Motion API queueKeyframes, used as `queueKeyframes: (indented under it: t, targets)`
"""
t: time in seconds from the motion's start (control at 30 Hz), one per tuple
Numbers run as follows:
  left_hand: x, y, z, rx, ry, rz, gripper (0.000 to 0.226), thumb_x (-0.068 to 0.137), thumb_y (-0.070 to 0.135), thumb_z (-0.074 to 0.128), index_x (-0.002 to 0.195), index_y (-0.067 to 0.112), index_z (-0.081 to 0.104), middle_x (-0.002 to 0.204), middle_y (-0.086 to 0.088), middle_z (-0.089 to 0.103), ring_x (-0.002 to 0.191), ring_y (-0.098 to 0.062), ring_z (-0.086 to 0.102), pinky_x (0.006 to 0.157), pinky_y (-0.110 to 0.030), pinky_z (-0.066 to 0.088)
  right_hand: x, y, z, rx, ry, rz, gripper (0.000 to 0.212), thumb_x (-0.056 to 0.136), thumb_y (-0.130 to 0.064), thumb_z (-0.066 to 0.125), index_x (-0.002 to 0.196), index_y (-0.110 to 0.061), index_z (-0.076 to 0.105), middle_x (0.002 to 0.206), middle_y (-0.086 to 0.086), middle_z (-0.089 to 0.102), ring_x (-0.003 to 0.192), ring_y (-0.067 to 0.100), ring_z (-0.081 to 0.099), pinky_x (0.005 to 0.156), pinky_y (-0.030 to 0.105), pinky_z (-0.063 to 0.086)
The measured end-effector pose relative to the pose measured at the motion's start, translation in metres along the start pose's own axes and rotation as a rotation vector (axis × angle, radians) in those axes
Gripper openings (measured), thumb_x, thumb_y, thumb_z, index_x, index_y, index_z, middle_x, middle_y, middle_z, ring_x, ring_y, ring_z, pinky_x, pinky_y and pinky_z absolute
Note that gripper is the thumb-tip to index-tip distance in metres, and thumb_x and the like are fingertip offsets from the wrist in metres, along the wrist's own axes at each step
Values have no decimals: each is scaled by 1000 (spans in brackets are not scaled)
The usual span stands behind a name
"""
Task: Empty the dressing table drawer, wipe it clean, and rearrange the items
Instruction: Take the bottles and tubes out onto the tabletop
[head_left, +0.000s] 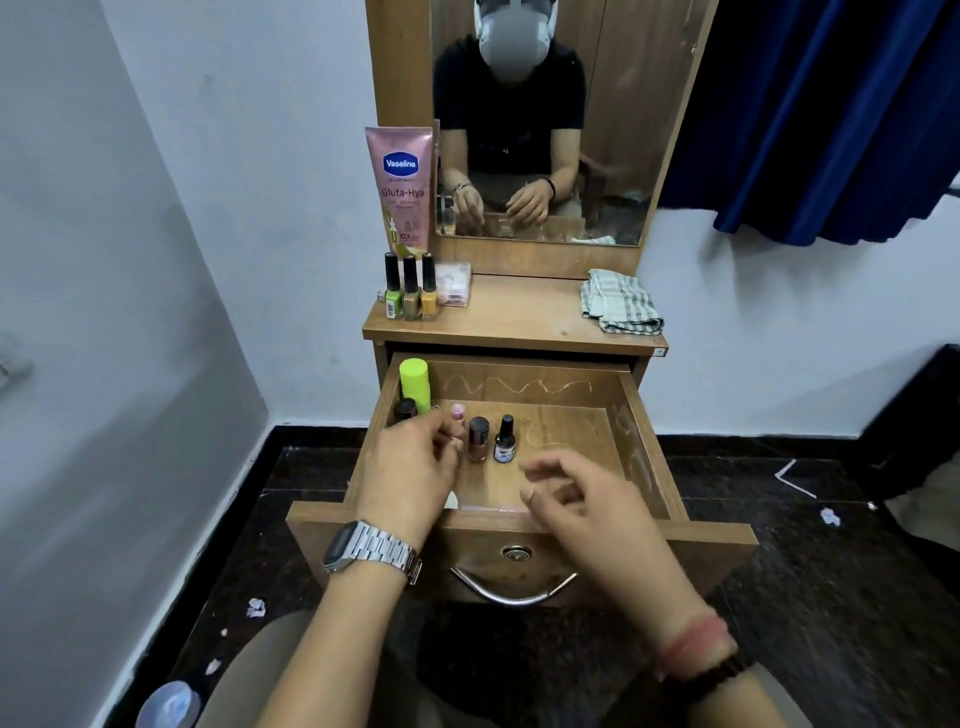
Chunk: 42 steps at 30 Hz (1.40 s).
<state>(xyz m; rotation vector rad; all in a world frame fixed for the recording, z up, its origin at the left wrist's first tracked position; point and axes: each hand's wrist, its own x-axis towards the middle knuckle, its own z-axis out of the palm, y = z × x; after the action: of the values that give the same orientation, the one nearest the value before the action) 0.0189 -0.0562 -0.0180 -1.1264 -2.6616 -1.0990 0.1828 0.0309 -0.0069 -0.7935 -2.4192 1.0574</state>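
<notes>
While left hand (415, 467) pinches pink-capped bottle (457, 415) in drawer (644, 457), right hand (582, 499) hovers, loosely curled, empty.

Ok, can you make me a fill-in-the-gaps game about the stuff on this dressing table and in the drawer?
1. The Vaseline tube stands on the tabletop, leaning against the ____.
2. The checked cloth lies on the ____ side of the tabletop.
3. In front of the tube stand ____ nail polish bottles.
4. The bottle with the lime green cap stands inside the open ____.

Missing words: mirror, right, three, drawer
</notes>
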Motion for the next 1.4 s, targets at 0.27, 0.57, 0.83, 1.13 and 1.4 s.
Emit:
queueKeyframes:
  t: [0.27,0.57,0.83,1.13,1.4]
  targets:
    - [-1,-1,-1,6,-51,-46,9,87,22,62,93,28,66,87,12,69,84,-11,64,70,-25,48,96,11,14,-395,-83,-26,43,83,-21,64,123,-30,53,123,-4,60,103,17,59,87,32,50]
    - [0,2,-6,-64,-38,-65,9,87,20,62,89,28,67,87,14,70,83,-7,64,73,-24,49,128,32,26,-401,-112,34,21,82,-11,65,96,-27,68,97,-3,69,92,17,64,83,28,51]
    - [-2,4,-8,-66,-22,-65,11,88,19,60,88,28,66,88,15,69,83,-8,63,67,-21,42,128,32,7,-346,23,40,12,82,-15,67,90,-24,69,90,-2,70,89,14,63,77,23,47]
    - [-1,3,-4,-42,-45,-60,8,88,25,60,89,31,66,85,14,69,76,-8,62,61,-22,42,167,-16,-38,-140,162,-75,12,82,-18,72,92,-13,71,85,1,69,81,13,63,76,25,52]
    - [-1,2,3,4,-78,-27,7,90,30,57,90,34,62,87,14,67,70,-7,61,57,-23,45,230,-57,-18,-122,176,-161,8,82,-17,69,89,-17,72,80,-2,68,81,14,65,73,24,51]
